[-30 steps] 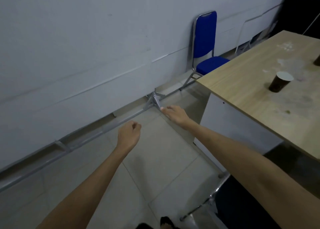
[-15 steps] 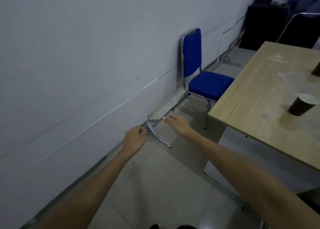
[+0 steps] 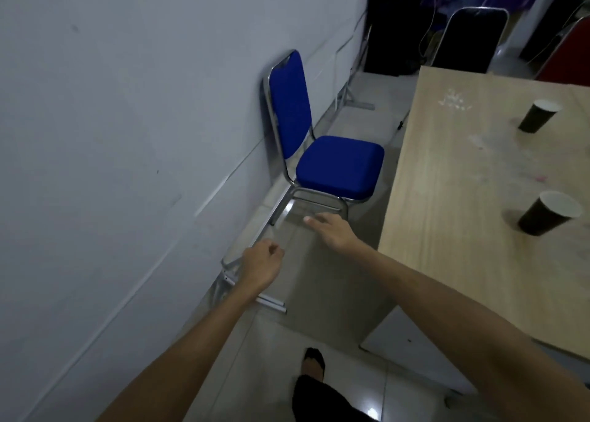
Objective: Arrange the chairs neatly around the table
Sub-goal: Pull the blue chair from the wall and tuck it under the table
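A narrow aisle runs between wall (image 3: pixel 111 134) and table (image 3: pixel 463 230). The chair (image 3: pixel 338 163) stands against the wall, apart from both hands. Left hand (image 3: pixel 261 267) is loosely fisted, empty; right hand (image 3: pixel 335 233) is open. Risk: floor rails (image 3: pixel 271 303) could snag the chair legs or trip the person.

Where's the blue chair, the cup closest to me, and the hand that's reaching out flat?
blue chair (image 3: pixel 340 164), head view, middle of the seat cushion.
nearest cup (image 3: pixel 542 215), head view, its dark side wall.
right hand (image 3: pixel 333 231), head view, back of the hand.
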